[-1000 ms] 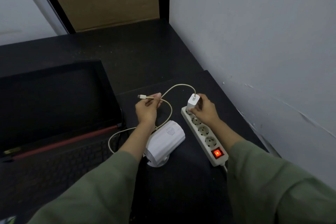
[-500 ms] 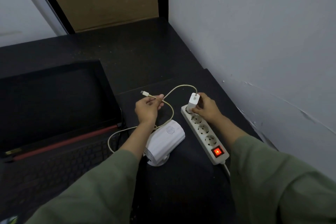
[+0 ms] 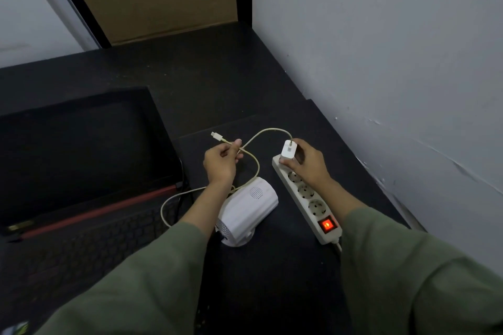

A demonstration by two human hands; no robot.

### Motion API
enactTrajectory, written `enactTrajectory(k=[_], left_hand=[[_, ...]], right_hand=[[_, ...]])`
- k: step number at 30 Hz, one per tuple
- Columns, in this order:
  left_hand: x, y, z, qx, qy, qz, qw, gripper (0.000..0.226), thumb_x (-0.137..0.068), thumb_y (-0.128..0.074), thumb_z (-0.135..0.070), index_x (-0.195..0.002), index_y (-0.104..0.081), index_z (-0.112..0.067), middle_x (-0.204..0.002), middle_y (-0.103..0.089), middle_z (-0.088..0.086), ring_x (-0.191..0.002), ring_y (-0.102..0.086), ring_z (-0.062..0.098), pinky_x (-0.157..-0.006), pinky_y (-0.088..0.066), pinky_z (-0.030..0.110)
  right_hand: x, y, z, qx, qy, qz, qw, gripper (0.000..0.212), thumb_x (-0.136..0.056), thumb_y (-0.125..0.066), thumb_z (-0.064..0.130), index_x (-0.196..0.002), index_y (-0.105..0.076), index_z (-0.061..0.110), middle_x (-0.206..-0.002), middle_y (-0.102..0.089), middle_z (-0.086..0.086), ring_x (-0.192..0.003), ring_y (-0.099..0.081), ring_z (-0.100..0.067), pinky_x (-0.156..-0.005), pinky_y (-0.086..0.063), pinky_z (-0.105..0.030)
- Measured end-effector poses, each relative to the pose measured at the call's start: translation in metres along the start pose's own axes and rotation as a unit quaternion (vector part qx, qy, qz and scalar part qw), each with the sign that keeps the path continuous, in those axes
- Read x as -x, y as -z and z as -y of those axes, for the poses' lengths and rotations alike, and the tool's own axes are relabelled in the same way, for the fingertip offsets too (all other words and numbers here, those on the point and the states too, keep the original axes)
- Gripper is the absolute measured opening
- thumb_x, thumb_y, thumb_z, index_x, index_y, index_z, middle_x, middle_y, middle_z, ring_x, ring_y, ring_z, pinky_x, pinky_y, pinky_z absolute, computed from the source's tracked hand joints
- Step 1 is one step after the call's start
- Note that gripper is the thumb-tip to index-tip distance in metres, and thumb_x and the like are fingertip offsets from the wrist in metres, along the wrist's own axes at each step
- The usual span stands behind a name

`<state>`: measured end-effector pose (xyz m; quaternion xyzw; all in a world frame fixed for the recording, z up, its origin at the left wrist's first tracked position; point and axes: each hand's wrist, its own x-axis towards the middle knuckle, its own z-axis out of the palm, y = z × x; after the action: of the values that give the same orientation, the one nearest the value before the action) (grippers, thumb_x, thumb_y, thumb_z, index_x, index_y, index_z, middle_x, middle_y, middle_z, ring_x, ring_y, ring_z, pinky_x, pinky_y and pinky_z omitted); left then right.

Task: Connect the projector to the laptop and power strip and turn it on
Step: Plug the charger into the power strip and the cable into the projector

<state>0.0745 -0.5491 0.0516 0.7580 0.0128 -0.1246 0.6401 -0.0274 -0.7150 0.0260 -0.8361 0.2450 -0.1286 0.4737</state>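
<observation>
The right hand (image 3: pixel 307 162) presses the small white charger block (image 3: pixel 289 150) more upright into the 12 o'clock socket of the long white power strip (image 3: pixel 304 193). The left hand (image 3: pixel 221 162) tilts the pale cable's free plug (image 3: pixel 217 135) toward 11 o'clock, a touch higher than before.

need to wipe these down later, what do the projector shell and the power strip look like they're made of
Projector: white shell, seemingly smooth matte moulded plastic, with rounded edges and a grid of small punched holes on top.
Power strip: off-white, looks like hard plastic with a slight sheen; moulded round sockets and a glowing red translucent switch.
</observation>
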Motion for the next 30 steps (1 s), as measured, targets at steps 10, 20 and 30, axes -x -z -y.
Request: enactTrajectory(k=[10,20,30], left_hand=[[-0.002,0.002,0.008,0.000,0.016,0.007,1.000,0.015,-0.084,-0.065,-0.026,-0.081,-0.069,-0.012,-0.068,-0.065,-0.003,-0.062,-0.061,0.007,-0.064,-0.048,0.018],[-0.002,0.010,0.009,-0.008,0.016,0.001,1.000,0.017,-0.084,-0.066,-0.029,-0.083,-0.070,-0.013,-0.077,-0.068,0.002,-0.061,-0.062,0.005,-0.073,-0.051,0.022],[0.000,0.027,0.008,0.005,0.011,-0.013,1.000,0.019,-0.085,-0.065,-0.026,-0.085,-0.071,-0.008,-0.069,-0.066,-0.005,-0.064,-0.061,0.003,-0.065,-0.047,0.011]], right_hand=[[-0.002,-0.003,-0.005,0.005,-0.009,0.018,1.000,0.044,-0.079,-0.074,0.015,-0.118,-0.054,0.010,-0.099,-0.060,0.001,-0.089,-0.057,-0.008,-0.079,-0.047,-0.010],[0.002,-0.006,-0.001,-0.024,-0.023,0.007,0.999,0.042,-0.078,-0.074,0.008,-0.116,-0.055,0.008,-0.100,-0.061,-0.003,-0.095,-0.059,-0.012,-0.089,-0.050,-0.025],[0.001,-0.006,0.007,-0.017,-0.058,0.000,0.998,0.042,-0.075,-0.076,0.006,-0.112,-0.057,0.010,-0.098,-0.061,-0.001,-0.090,-0.056,-0.011,-0.076,-0.044,-0.008]])
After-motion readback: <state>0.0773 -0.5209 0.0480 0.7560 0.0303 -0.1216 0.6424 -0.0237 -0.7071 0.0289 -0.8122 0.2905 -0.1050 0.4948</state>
